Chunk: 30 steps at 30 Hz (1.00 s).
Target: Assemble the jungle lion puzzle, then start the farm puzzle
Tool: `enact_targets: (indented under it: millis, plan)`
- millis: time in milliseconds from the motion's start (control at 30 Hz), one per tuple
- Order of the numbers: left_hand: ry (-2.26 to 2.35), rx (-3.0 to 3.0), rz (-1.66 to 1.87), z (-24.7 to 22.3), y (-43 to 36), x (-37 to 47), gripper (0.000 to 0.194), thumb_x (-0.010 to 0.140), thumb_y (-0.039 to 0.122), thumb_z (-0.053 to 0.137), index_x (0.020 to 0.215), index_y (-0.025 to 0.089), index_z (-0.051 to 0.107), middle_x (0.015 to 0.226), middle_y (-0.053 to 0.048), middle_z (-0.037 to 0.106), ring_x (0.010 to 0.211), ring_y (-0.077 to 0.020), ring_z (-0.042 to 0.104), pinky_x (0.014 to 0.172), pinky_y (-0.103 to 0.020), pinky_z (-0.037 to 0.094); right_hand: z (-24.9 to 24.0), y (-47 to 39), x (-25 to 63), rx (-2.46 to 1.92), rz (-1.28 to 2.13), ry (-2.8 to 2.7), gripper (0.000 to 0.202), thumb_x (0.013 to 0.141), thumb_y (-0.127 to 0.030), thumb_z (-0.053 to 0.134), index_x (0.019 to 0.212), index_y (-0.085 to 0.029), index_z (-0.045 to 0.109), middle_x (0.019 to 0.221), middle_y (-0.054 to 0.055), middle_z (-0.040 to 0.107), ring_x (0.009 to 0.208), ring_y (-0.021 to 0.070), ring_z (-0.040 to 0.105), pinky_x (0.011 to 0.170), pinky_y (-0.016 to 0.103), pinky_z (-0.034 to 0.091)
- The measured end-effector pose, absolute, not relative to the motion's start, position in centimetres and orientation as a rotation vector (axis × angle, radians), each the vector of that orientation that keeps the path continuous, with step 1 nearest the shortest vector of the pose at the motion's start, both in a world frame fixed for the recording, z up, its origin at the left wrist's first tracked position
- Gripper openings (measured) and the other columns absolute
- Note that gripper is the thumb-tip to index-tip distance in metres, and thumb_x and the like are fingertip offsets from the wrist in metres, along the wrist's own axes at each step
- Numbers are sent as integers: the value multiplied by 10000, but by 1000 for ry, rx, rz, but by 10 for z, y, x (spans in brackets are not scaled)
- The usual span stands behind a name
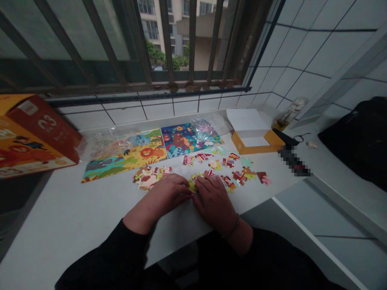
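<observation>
My left hand (171,189) and my right hand (215,197) meet over loose jigsaw puzzle pieces on the white table. Between their fingertips lies a yellow-green puzzle piece (192,186), partly covered. The left fingers are bent together at its left edge. My right fingers curve down onto its right side, the thumb close to the left fingertips. Beyond and right of the hands, pieces with a red barn (204,156) and brown animals (238,176) are spread. Left of them lies a cluster of brown and cream pieces (149,179). My palms hide some pieces.
Two pictures, a yellow lion scene (142,155) and a blue night scene (178,141), lie behind. Clear plastic wrapping (104,141) rests nearby. An opened yellow box (256,147) stands right, a large orange box (45,137) left. A bottle (290,114) stands near the barred window's corner.
</observation>
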<state>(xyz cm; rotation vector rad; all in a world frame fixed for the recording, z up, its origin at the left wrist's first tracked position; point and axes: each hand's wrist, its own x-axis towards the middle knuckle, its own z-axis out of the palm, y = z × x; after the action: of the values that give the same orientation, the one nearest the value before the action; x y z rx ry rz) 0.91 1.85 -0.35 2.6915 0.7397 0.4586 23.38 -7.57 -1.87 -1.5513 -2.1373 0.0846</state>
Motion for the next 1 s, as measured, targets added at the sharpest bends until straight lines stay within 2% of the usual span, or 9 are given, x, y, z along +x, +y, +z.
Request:
enact_targets:
  millis: [133, 300, 400, 500, 667, 767, 833, 900, 1000]
  plan:
    - [615, 2638, 423, -1, 16, 10, 138, 1043, 321, 750, 942, 271, 829, 939, -16, 818, 899, -201, 752, 857, -368, 536, -21, -73, 234, -1556, 147, -2205, 512, 1128, -366, 588, 1608, -186, 604, 1687, 131, 607, 1632, 403, 450, 1360, 734, 267]
    - [732, 2632, 359, 15, 11, 7, 125, 1055, 282, 708, 1015, 254, 823, 1028, -37, 829, 970, -228, 762, 947, -401, 547, -24, -72, 233, -1537, 74, -2205, 546, 1115, -354, 580, 1625, -162, 556, 1768, 177, 491, 1664, 409, 383, 1349, 747, 262]
    - [1283, 2702, 402, 27, 12, 0, 226, 1077, 315, 624, 1079, 198, 818, 1090, -144, 805, 1045, -338, 741, 963, -515, 558, -22, -74, 233, -1488, 29, -2142, 437, 1099, -349, 607, 1485, -148, 641, 1595, 205, 638, 1511, 379, 534, 1346, 677, 313]
    - [1678, 2674, 333, 32, 14, -6, 291, 1080, 318, 574, 1104, 169, 822, 1110, -189, 808, 1082, -398, 747, 1033, -612, 547, -15, -76, 233, -1432, 66, -2157, 251, 1094, -323, 623, 1292, -193, 708, 1348, 143, 742, 1321, 334, 630, 1325, 626, 358]
    - [1529, 2629, 299, 15, 15, -5, 347, 1084, 292, 578, 1356, 217, 781, 1457, -155, 776, 1337, -411, 714, 1289, -764, 337, -10, -76, 233, -1390, 108, -2214, 190, 1087, -325, 671, 1230, -211, 724, 1237, 103, 769, 1253, 326, 648, 1284, 616, 395]
    - [1443, 2603, 244, 7, 14, 0, 430, 1110, 277, 543, 1515, 276, 687, 1621, -121, 681, 1490, -392, 627, 1326, -829, 211, -11, -76, 234, -1336, 110, -2254, 132, 1095, -335, 678, 1156, -238, 744, 1141, 70, 777, 1169, 290, 671, 1264, 581, 418]
    - [1444, 2614, 226, 9, 14, 1, 457, 1105, 256, 543, 1547, 286, 653, 1642, -124, 660, 1499, -377, 616, 1325, -800, 247, -11, -77, 234, -1295, 82, -2281, 148, 1108, -348, 660, 1058, -241, 750, 1036, 55, 764, 1074, 268, 677, 1221, 549, 463]
    - [1518, 2632, 234, 16, 14, 0, 427, 1079, 260, 586, 1496, 252, 678, 1568, -157, 699, 1412, -377, 661, 1267, -699, 397, -11, -77, 234, -1290, 43, -2287, 240, 1129, -359, 621, 962, -233, 739, 950, 56, 741, 1004, 262, 670, 1150, 515, 517]
    - [1630, 2648, 181, 26, 14, -2, 235, 1048, 318, 651, 1203, 185, 766, 1252, -183, 782, 1181, -390, 724, 1049, -570, 552, -12, -77, 234, -1374, 22, -2217, 263, 1130, -381, 612, 977, -211, 741, 1021, 102, 750, 1066, 290, 673, 1100, 503, 549]
